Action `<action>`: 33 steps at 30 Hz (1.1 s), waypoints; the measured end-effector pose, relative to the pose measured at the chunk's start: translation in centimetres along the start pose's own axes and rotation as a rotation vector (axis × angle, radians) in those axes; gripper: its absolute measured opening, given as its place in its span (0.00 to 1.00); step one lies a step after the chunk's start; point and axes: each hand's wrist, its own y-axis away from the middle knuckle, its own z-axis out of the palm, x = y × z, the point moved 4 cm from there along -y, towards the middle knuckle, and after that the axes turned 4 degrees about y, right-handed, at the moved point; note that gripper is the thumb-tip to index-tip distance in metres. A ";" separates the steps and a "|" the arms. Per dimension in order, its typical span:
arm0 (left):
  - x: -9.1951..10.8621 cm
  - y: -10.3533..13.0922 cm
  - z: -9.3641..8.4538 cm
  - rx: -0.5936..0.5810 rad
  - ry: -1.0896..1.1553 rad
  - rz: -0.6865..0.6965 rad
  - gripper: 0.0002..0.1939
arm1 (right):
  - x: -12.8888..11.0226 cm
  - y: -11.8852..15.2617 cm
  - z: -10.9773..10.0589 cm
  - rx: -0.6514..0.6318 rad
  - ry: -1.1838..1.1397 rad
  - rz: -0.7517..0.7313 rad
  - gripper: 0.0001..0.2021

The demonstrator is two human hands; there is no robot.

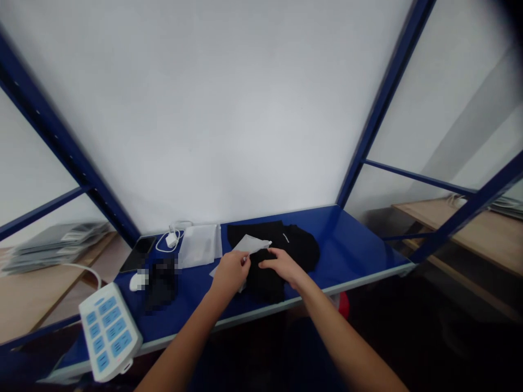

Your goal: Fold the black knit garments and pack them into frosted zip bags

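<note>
A folded black garment [304,245] with a small white mark lies on the blue table, part of it spread toward the front edge. My left hand [232,269] pinches a frosted, translucent plastic bag [252,243] just above the garment, and part of the bag also shows below that hand. To its right, my right hand [284,265] rests over the black cloth with thumb and forefinger apart. Whether its other fingers touch the cloth is hard to see.
More frosted bags [199,246] lie at the back left. Beside them are a white charger with cable [171,239], a dark tablet-like slab [138,255], a white mouse-like object [137,281] and a blurred dark item [161,283]. A white power strip [110,331] sits at the left front edge. Blue posts [378,103] frame the table.
</note>
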 end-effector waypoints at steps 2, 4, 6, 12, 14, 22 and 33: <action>0.5 0.4 0.2 -0.034 0.013 0.036 0.14 | 0.2 -0.7 -0.1 0.063 -0.019 0.003 0.17; 0.9 0.8 0.2 -0.038 0.023 0.042 0.15 | 0.4 -1.1 -0.4 0.177 0.002 -0.011 0.17; 1.2 1.1 0.3 -0.028 0.043 0.027 0.15 | 0.3 -1.1 -0.5 0.317 0.080 -0.070 0.18; 2.4 1.7 1.6 0.036 0.124 0.049 0.15 | 0.7 -1.0 1.1 0.547 0.170 -0.151 0.21; 2.3 2.0 2.1 0.084 0.158 0.069 0.15 | 1.0 -1.5 1.6 0.506 0.145 -0.109 0.20; 1.4 2.9 2.4 0.215 0.212 0.179 0.15 | 2.2 -2.9 3.8 0.444 -0.464 -0.006 0.19; 1.1 4.3 3.5 0.204 0.272 0.171 0.18 | 1.9 -2.0 5.2 0.461 -0.544 -0.076 0.23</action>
